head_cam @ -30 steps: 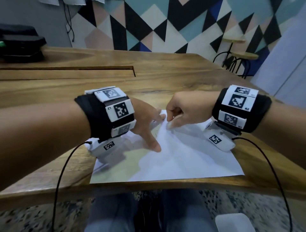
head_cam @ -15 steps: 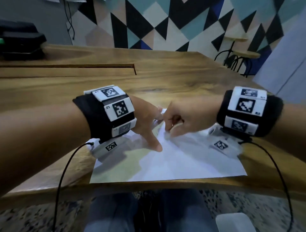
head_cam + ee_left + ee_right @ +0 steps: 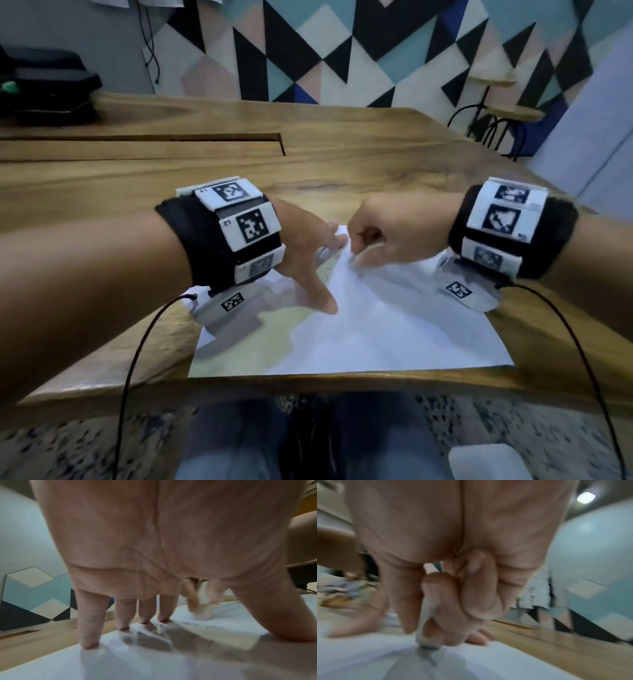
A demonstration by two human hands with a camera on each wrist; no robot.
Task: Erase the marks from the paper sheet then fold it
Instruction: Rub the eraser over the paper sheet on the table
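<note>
Paper sheet (image 3: 376, 335) pinned by left hand (image 3: 301, 246), right hand (image 3: 394, 229) gripping eraser (image 3: 423, 622).

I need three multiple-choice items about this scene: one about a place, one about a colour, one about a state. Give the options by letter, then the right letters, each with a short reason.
1. Where does the eraser touch the paper?
A. near the far edge
B. at the near edge
C. off the paper, on the table

2. What colour is the paper?
A. yellow
B. white
C. black

3. How is the left hand placed?
A. closed in a fist above the paper
B. fingers spread, tips pressing the paper
C. holding a pen

Answers:
1. A: in the head view the right hand works at the sheet's far edge, with the eraser tip on the paper.
2. B: the sheet looks white against the wooden table.
3. B: the left wrist view shows straight fingers with their tips on the sheet.
</note>
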